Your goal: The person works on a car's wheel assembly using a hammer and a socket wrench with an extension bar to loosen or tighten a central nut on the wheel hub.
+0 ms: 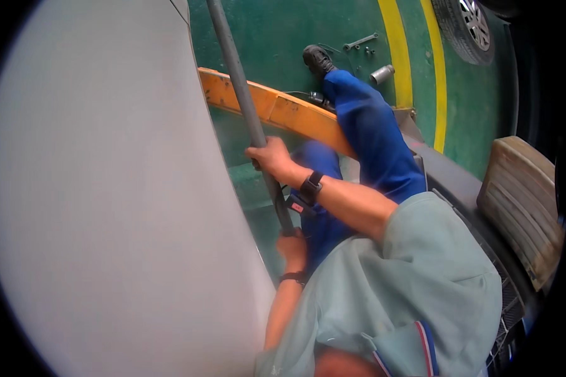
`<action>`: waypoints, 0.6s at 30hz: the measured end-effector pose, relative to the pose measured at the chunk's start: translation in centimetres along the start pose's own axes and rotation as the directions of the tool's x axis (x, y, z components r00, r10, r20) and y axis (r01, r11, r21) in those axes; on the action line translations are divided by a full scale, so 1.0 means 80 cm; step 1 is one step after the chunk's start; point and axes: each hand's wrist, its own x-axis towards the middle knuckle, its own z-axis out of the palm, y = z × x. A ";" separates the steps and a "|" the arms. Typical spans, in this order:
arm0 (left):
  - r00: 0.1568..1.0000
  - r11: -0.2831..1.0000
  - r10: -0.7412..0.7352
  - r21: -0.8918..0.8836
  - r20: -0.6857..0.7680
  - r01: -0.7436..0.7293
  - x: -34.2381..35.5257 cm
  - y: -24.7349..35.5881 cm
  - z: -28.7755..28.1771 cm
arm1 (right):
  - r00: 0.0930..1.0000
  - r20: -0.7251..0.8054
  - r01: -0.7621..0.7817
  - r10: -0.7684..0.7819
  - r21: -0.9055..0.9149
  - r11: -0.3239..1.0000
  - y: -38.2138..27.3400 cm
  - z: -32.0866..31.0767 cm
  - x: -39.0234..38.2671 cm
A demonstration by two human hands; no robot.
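Observation:
A long grey metal pipe [236, 72] runs down from the top edge alongside a pale vehicle panel [107, 176]. My right hand [270, 154], with a watch on the wrist, is wrapped round its middle. Lower down, my left hand [292, 248], wearing a dark wristband, grips the pipe near its lower end; some of those fingers are hidden. A small dark object with a red label [295, 206] is beside the pipe, between the hands. My blue-trousered legs [377, 138] extend upward in view.
An orange beam [273, 110] crosses by my legs. On the green floor [270, 44] are wrenches [358, 43], a metal cylinder [382, 74] and a dark tool [317, 98]. A wheel [465, 28] is top right; a worn tan padded object [519, 207] is at the right.

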 end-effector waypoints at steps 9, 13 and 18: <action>1.000 0.999 -0.025 0.028 -0.006 0.025 0.017 -0.020 0.014 | 0.999 -0.039 -0.001 0.003 0.037 0.999 0.000 0.008 0.001; 1.000 1.000 -0.008 -0.005 -0.023 0.008 0.016 -0.018 0.015 | 0.995 -0.085 -0.053 0.057 0.049 0.997 -0.001 0.012 0.007; 1.000 1.000 -0.008 0.020 -0.031 0.009 0.024 -0.024 0.020 | 0.996 -0.065 -0.052 0.054 0.036 0.998 0.002 0.009 0.010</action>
